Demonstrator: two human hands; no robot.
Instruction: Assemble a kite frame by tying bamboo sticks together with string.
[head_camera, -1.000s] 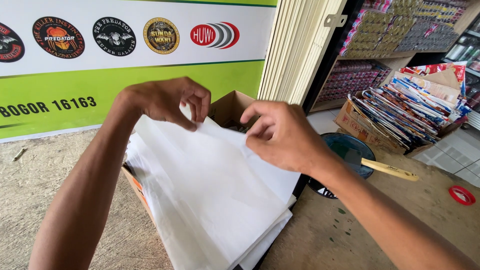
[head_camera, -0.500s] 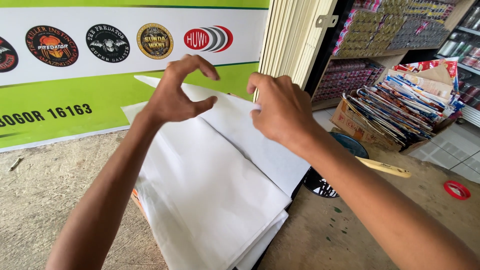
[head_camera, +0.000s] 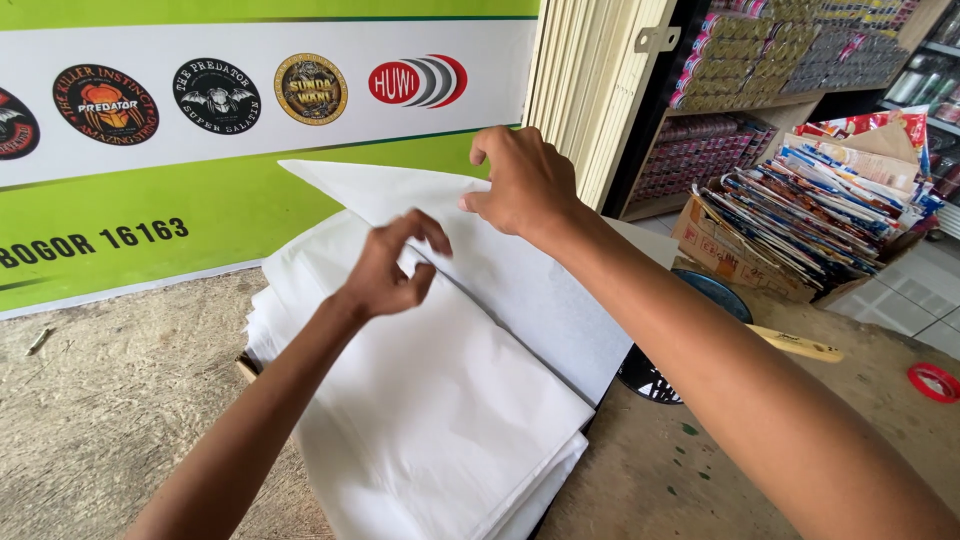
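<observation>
1. Under both hands lies a stack of white paper sheets (head_camera: 430, 420), spread over a box whose brown corner (head_camera: 246, 368) shows just left of the left forearm.
2. Right hand (head_camera: 525, 185): it is closed in a pinch on the edge of the top sheet (head_camera: 520, 280), thumb below and fingers curled over, and holds that sheet lifted and tilted off the stack.
3. Left hand (head_camera: 392, 268): it hovers just below and left of the right hand, above the stack, fingers loosely curled and half open with thumb and forefinger apart; it grips nothing, and whether a fingertip touches the lifted sheet cannot be told.
4. Beyond the hands stands a green and white banner (head_camera: 200, 180) with round emblems.
5. Right of the right forearm, a dark round pan (head_camera: 700, 330) with a pale wooden handle (head_camera: 800, 347) lies partly under the lifted sheet.
6. Further right, a cardboard box of coloured packets (head_camera: 810, 220) sits in front of stocked shelves (head_camera: 760, 90), and a small red ring (head_camera: 936, 381) lies on the ground near the right arm.
</observation>
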